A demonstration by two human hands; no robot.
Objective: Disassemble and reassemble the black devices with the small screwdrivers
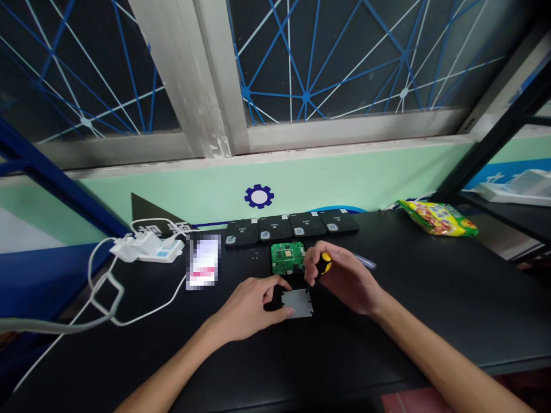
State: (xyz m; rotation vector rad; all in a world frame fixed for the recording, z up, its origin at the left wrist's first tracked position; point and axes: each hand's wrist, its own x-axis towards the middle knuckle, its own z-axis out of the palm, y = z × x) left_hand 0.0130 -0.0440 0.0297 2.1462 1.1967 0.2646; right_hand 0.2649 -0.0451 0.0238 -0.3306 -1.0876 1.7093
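A small grey metal plate lies flat on the black table, with dark spots near its corners. My left hand grips its left side, thumb on the near edge and index finger at the far left corner. In my right hand is a screwdriver with a yellow and black handle. Its tip points down at the plate's far right corner; whether it touches a screw is too small to tell. Just beyond the plate sits a green circuit board, partly covered by my right fingers.
Several flat black boxes stand in a row by the wall. Tiny screws lie left of the board. A phone, a white power strip with cables, a pen-like object and a snack bag are also on the table.
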